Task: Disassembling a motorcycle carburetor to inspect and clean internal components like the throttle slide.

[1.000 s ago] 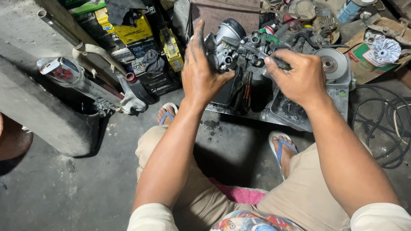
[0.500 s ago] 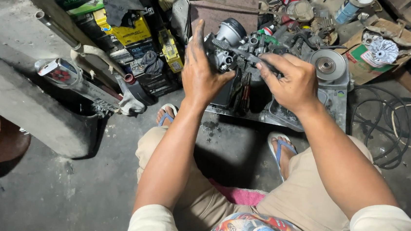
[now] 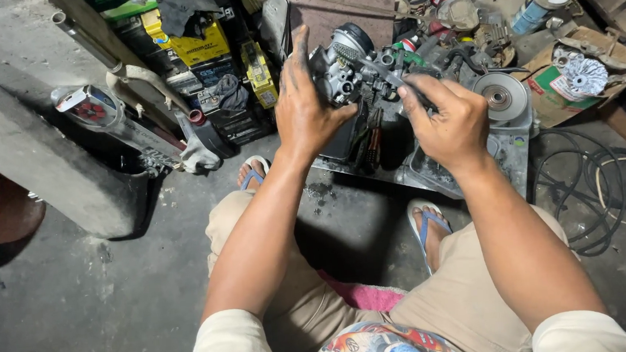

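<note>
The left hand (image 3: pixel 306 113) clasps the grey carburetor (image 3: pixel 346 73) up off the floor, steadying it, while the right hand (image 3: pixel 449 122) fingers pinch a thin tool (image 3: pixel 387 75) into it.

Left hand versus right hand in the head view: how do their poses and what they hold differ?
The left hand wraps the grey metal carburetor-like part with its forefinger stretched upward; the right hand is curled in a closed grip around a slim dark tool. The left hand steadies the part from its side, while the right hand aims the tool's tip at it. Both are grimy and raised above the metal tray.
</note>
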